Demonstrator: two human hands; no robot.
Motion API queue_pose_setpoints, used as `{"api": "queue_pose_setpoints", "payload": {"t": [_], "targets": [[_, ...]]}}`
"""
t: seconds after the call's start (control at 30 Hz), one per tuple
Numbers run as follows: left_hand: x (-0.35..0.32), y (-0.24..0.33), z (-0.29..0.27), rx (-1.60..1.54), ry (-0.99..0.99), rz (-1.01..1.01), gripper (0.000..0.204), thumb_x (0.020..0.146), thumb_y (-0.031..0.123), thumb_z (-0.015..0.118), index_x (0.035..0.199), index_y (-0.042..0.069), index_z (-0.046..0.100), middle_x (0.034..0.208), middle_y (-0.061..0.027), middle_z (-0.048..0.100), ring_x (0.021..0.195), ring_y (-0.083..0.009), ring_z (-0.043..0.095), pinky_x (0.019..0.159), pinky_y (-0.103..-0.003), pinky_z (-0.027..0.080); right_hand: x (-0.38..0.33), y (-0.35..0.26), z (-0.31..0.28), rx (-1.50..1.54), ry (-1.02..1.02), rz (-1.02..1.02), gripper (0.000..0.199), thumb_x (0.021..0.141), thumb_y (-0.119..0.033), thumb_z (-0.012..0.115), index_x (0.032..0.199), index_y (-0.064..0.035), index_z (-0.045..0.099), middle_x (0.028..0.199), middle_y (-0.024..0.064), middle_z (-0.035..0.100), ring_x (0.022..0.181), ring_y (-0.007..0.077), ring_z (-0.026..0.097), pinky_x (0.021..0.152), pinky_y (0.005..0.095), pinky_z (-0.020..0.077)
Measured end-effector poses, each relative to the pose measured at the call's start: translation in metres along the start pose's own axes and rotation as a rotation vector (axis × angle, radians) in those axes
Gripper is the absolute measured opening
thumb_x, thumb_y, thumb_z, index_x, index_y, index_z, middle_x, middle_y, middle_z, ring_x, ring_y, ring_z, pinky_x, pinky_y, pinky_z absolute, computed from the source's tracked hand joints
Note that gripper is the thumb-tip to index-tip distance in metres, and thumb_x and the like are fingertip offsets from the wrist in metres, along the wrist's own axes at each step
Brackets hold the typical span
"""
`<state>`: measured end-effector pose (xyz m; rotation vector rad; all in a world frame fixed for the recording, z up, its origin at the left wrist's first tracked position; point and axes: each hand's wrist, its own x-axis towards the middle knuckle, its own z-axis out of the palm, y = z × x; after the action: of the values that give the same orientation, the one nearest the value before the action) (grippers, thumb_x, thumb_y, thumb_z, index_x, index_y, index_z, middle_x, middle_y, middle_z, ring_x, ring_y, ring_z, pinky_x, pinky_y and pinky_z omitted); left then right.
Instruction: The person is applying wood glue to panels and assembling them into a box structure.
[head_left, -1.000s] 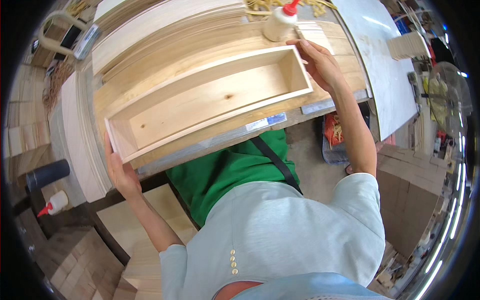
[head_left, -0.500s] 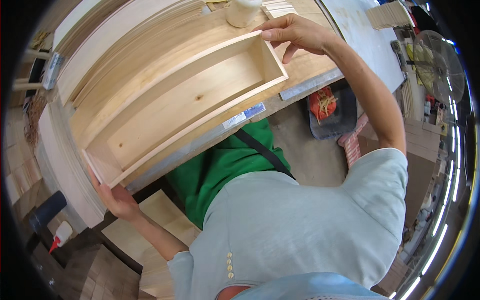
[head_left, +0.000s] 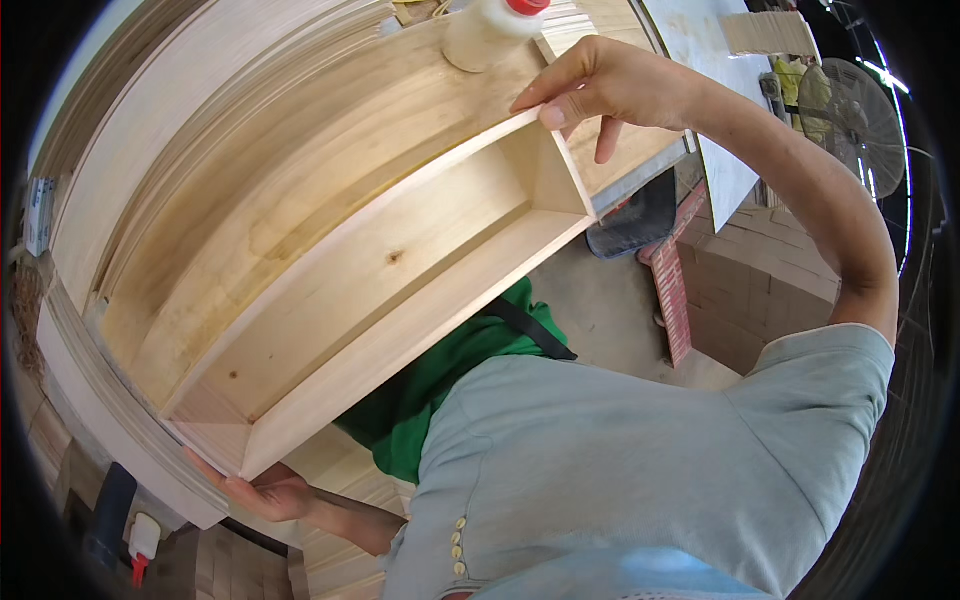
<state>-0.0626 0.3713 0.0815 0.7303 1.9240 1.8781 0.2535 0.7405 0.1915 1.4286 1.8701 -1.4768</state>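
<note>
A long, shallow box of pale wood lies slantwise over the workbench edge, its open side facing me and two dark knots showing on its floor. My right hand pinches the upper right corner between thumb and forefinger, the other fingers hanging loose outside the end wall. At the lower left end, my left hand supports the box from outside and below; the box hides part of its fingers. A cloudy white bottle with a red cap stands on the bench beyond the right end.
Stacked thin wooden boards line the far side of the bench. A dark bin sits below its right edge, near cardboard boxes and a standing fan. At lower left is a white glue bottle with a red tip.
The box has tilted and moved toward me, its near wall now overhanging the bench edge. Both hands have kept hold of its ends, and my view has shifted.
</note>
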Motion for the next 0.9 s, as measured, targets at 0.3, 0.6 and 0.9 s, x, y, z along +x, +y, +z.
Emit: {"api": "queue_pose_setpoints", "payload": {"t": [0.3,0.6,0.9], "targets": [[-0.041,0.080,0.078,0.352,-0.058,0.493,0.045,0.096,0.025,0.056,0.125,-0.009,0.054,0.125,-0.0216,0.057,0.120,-0.0331,0.054,0.104,-0.045,0.043,0.026,0.024,-0.017,0.148,-0.310,-0.112,0.038,0.090,-0.026,0.069,0.118,-0.0012,0.063,0.098,0.0115,0.070,0.084,0.0226,0.071,0.063,0.0365,0.0609],[-0.076,0.063,0.278,0.791,-0.610,0.870,0.034,0.076,0.034,0.076,0.080,0.003,0.062,0.079,-0.0090,0.061,0.078,-0.0273,0.061,0.067,-0.039,0.047,0.038,0.062,0.008,0.327,-0.166,-0.487,0.031,0.096,-0.030,0.060,0.103,-0.0007,0.067,0.087,0.0126,0.069,0.078,0.0220,0.069,0.065,0.0362,0.0603],[-0.086,0.054,0.294,0.738,-0.457,0.922,0.025,0.073,0.026,0.075,0.068,0.006,0.060,0.070,-0.0078,0.059,0.068,-0.0262,0.061,0.060,-0.039,0.047,0.035,0.069,0.021,0.278,-0.007,-0.540,0.037,0.092,-0.035,0.064,0.110,-0.0026,0.067,0.092,0.0090,0.067,0.084,0.0186,0.067,0.065,0.0323,0.0588]]}}
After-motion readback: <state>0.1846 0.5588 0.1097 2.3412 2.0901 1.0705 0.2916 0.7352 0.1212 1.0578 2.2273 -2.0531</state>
